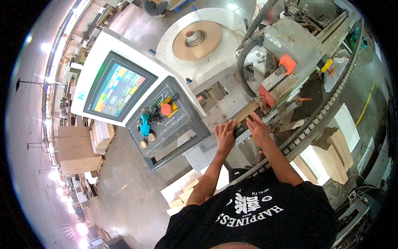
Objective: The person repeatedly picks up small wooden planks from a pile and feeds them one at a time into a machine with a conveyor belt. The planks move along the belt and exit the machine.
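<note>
A narrow wooden strip [245, 111] lies on the metal bed of a machine, its far end reaching a red guide block [267, 97]. My left hand [225, 133] bears on the near end of the strip, with the fingers bent over it. Along its right edge my right hand [258, 129] holds the strip, fingers pointing toward the red block. What the fingertips grip underneath is hidden. Beyond the block stands a metal housing [292, 39] with an orange handle [287, 64].
A lit touch screen [118, 87] on a white console stands at left, above a panel with a red button [166, 109] and a teal tool [144, 124]. A brown band coil [197, 40] lies on a round table behind. Wooden boards [338, 151] are at right, a curved chain track [306, 132] nearer.
</note>
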Action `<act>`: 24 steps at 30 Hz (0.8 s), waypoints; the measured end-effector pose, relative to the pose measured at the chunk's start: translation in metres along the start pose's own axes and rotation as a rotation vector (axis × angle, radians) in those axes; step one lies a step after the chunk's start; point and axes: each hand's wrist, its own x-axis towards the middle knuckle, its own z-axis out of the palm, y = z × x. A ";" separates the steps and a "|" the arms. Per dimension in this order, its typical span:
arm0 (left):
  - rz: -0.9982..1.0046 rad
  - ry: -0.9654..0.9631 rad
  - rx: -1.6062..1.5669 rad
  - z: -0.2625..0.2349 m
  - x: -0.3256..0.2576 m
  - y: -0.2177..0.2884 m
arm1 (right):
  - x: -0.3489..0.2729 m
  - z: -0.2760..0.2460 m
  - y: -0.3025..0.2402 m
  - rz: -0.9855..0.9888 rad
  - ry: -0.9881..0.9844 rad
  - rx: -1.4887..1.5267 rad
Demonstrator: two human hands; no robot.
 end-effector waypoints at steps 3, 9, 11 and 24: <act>0.004 0.026 -0.025 0.007 0.025 0.025 | -0.015 -0.008 0.009 0.130 -0.010 0.220; -0.029 0.159 -0.125 0.009 0.070 0.062 | -0.070 -0.031 -0.039 -0.065 0.008 -0.533; -0.091 0.139 -0.182 0.017 0.066 0.061 | -0.105 -0.051 -0.064 -0.172 0.049 -0.848; -0.285 0.342 -0.140 0.004 -0.076 0.013 | -0.303 -0.260 -0.084 0.039 0.424 -1.955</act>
